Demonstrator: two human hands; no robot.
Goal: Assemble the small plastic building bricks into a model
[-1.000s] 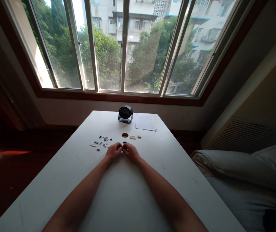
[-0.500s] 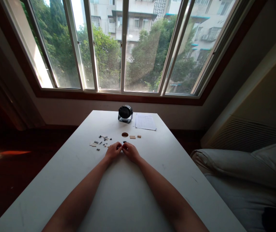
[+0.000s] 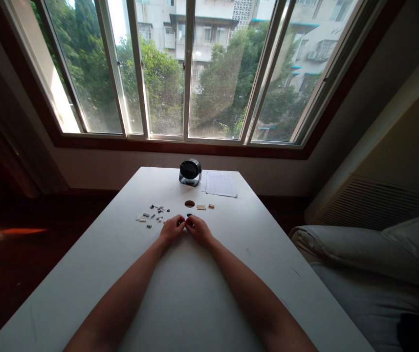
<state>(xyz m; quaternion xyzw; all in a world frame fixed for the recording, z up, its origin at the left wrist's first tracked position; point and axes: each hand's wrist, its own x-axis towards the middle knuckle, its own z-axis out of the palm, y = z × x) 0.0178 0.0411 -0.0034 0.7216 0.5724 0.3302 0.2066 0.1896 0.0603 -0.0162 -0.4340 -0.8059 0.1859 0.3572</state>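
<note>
My left hand (image 3: 173, 228) and my right hand (image 3: 198, 230) meet over the white table (image 3: 190, 293), fingers curled and pinched together. Between and just beyond the fingertips shows a small dark and white piece (image 3: 188, 215); most of it is hidden, so its kind is unclear. Left of my hands lie several small loose building-block pieces (image 3: 153, 216), grey, black and pale. Two tan studded pieces, a longer one (image 3: 201, 207) and a shorter one (image 3: 211, 206), rest beyond my right hand.
A round hole (image 3: 189, 204) pierces the tabletop beyond my hands. At the far end stand a small black fan (image 3: 190, 172) and a printed paper sheet (image 3: 221, 185). A padded grey-white seat (image 3: 370, 244) is right of the table, under the windows' right side.
</note>
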